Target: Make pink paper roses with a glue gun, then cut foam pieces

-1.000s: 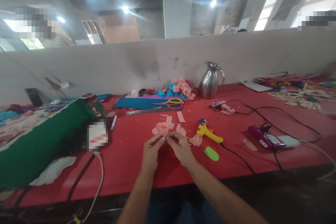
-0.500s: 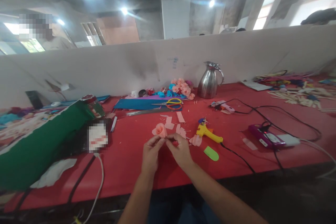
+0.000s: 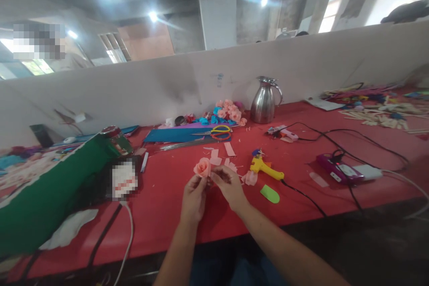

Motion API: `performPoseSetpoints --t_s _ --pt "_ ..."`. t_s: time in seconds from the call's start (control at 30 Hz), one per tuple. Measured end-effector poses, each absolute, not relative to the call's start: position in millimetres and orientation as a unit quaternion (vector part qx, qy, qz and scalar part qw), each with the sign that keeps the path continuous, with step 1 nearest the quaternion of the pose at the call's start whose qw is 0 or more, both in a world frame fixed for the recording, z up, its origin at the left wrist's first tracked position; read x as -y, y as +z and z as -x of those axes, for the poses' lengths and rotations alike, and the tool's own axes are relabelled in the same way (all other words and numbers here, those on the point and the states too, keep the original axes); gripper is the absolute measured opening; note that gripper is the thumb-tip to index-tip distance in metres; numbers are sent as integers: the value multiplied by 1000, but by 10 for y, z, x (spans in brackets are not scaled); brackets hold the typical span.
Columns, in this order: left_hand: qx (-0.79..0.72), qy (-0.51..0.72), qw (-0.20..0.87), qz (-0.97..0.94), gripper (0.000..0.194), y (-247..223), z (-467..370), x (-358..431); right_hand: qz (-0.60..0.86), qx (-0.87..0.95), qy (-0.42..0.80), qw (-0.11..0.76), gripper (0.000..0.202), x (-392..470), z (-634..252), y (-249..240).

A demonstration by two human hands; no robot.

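Note:
A pink paper rose (image 3: 202, 168) is held up over the red table, its petals facing away from me. My left hand (image 3: 195, 192) is closed around its base from below. At the flower's right edge, the thumb and fingers of my right hand (image 3: 228, 184) pinch the outer petal. Just beyond lie cut pink paper pieces (image 3: 215, 156). To the right of my right hand rests a yellow glue gun (image 3: 266, 168), with a loose pink petal (image 3: 250, 178) near its nozzle and a green rounded piece (image 3: 270, 194) in front.
Scissors (image 3: 214, 132) lie on blue sheets (image 3: 167, 136) at the back, by a heap of pink paper flowers (image 3: 231, 111). A steel jug (image 3: 264, 100) stands behind. Cords run from a purple power strip (image 3: 338, 170) at right; a green board (image 3: 50, 192) flanks the left.
The rose has tipped so that more of its open petals show. My right hand has shifted slightly up along its right edge. The whole view has turned a little.

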State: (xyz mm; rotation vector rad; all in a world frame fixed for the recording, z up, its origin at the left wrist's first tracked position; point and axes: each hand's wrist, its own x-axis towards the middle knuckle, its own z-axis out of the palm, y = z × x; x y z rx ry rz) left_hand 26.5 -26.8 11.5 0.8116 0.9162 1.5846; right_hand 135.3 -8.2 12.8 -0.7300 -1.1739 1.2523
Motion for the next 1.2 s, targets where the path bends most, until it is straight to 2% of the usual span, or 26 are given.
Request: performPoseSetpoints --t_s 0.3,0.8,0.97,1.2 --pt "-376 670 545 -335 19 66 -260 243 264 459 598 602 8 97 -1352 148" --pt "-380 664 532 -363 17 58 -268 233 314 531 491 614 20 100 -1371 99" --pt "-393 652 503 -409 27 18 -254 239 289 582 460 605 16 90 -1412 103" --pt "-398 628 482 -464 24 -4 -225 268 302 621 418 591 16 104 -1455 119"
